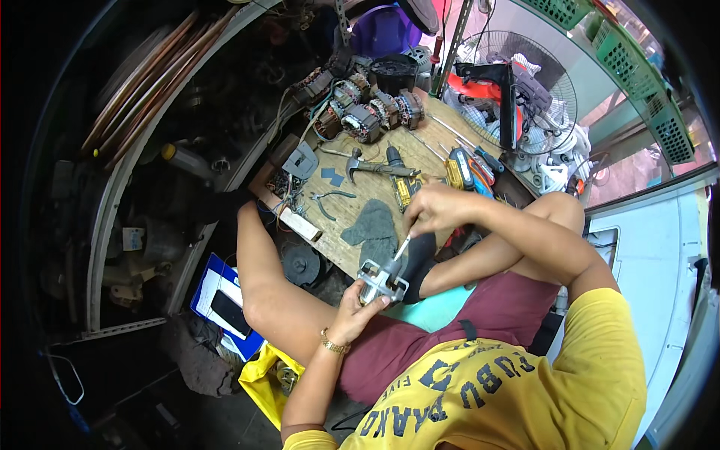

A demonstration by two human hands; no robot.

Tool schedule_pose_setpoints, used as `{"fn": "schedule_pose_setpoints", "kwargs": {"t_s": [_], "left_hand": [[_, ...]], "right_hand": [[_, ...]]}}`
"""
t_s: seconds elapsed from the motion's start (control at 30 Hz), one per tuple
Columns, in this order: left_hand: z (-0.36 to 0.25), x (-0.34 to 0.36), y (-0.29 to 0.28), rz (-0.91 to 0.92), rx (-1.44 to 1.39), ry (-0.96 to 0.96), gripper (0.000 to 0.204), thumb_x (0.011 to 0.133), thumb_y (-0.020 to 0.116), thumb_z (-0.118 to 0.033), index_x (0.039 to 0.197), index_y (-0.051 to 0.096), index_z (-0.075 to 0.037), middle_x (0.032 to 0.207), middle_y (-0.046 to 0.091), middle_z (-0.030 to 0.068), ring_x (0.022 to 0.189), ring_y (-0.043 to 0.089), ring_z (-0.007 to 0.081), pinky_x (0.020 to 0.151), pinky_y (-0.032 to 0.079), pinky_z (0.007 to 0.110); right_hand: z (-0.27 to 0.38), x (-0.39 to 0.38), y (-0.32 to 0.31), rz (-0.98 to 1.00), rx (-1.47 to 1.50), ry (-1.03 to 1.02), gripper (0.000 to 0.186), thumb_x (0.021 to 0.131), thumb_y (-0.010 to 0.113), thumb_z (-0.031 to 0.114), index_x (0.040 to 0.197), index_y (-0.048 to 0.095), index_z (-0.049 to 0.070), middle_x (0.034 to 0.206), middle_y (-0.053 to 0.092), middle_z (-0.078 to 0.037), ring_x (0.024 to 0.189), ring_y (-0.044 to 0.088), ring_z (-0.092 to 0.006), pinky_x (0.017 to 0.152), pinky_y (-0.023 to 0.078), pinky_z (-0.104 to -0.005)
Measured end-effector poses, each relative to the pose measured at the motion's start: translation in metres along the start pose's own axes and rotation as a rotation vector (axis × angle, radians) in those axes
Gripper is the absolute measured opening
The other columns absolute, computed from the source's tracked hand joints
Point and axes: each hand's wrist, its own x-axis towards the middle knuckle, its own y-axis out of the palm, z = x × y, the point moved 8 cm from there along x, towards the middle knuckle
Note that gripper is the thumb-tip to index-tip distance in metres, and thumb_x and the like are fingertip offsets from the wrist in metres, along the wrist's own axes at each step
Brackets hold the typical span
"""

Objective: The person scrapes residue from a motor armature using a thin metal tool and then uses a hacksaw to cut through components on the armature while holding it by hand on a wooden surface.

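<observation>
My left hand (355,313) is closed round the lower edge of a silver metal motor bracket (381,282) with a frame-like outline, held above my lap. From above, my right hand (436,208) grips a screwdriver (403,248), its thin shaft slanting down to the bracket. The fingers cover most of its handle, and the exact contact of the tip is too small to make out. Just beyond the bracket, a grey cloth (373,229) lies on the wooden board (352,255). A cordless drill (405,187) and a claw hammer (367,166) rest past my right hand.
Pliers (330,202) lie on the board, with several motor stators (362,122) at its far end. A fan guard (551,67) holding loose parts stands far right. On the left are a box of wire scraps (283,191), a round dark part (301,264) and a phone (230,313).
</observation>
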Motion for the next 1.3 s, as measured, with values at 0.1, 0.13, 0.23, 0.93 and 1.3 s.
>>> {"fn": "schedule_pose_setpoints", "kwargs": {"t_s": [0.1,0.13,0.23,0.93,1.3], "left_hand": [[-0.003,-0.002,0.003,0.02,0.025,0.004,0.047,0.09,0.077,-0.021,0.127,0.055,-0.002,0.093,0.063,-0.0006,0.077,0.058,0.006,0.066,0.044,0.02],[-0.005,0.002,0.008,0.041,0.008,0.053,0.046,0.09,0.077,-0.02,0.126,0.055,-0.002,0.093,0.062,-0.0007,0.079,0.057,0.0063,0.068,0.045,0.021],[-0.002,0.003,0.003,0.006,-0.025,0.017,0.047,0.09,0.077,-0.02,0.127,0.055,-0.002,0.093,0.062,-0.0007,0.079,0.057,0.0063,0.068,0.045,0.021],[0.003,0.005,0.004,0.033,0.022,0.018,0.055,0.089,0.078,-0.018,0.133,0.049,-0.001,0.098,0.062,0.0006,0.083,0.059,0.0076,0.073,0.048,0.023],[0.004,0.004,-0.004,0.041,0.12,0.137,0.047,0.09,0.077,-0.013,0.128,0.052,-0.001,0.101,0.063,0.0013,0.089,0.06,0.009,0.081,0.051,0.027]], "right_hand": [[0.01,-0.002,-0.002,-0.022,-0.109,-0.07,0.017,0.086,0.077,0.029,0.098,0.08,0.017,0.088,0.077,0.0,0.089,0.071,-0.0227,0.107,0.031,-0.0597],[-0.007,-0.004,-0.007,-0.004,0.005,-0.003,0.018,0.086,0.077,0.029,0.098,0.08,0.017,0.088,0.077,0.0,0.09,0.071,-0.0226,0.106,0.032,-0.0597],[-0.016,0.002,-0.006,-0.003,0.099,0.06,0.019,0.085,0.076,0.031,0.097,0.08,0.017,0.087,0.076,0.0,0.091,0.071,-0.0224,0.105,0.034,-0.0581],[-0.022,0.002,-0.011,-0.008,0.19,0.006,0.017,0.087,0.075,0.031,0.098,0.079,0.019,0.087,0.077,0.0,0.095,0.07,-0.0199,0.105,0.026,-0.0708],[0.022,0.004,0.011,0.002,-0.13,-0.107,0.019,0.085,0.078,0.03,0.096,0.08,0.015,0.09,0.077,-0.003,0.088,0.073,-0.0218,0.098,0.044,-0.0509]]}}
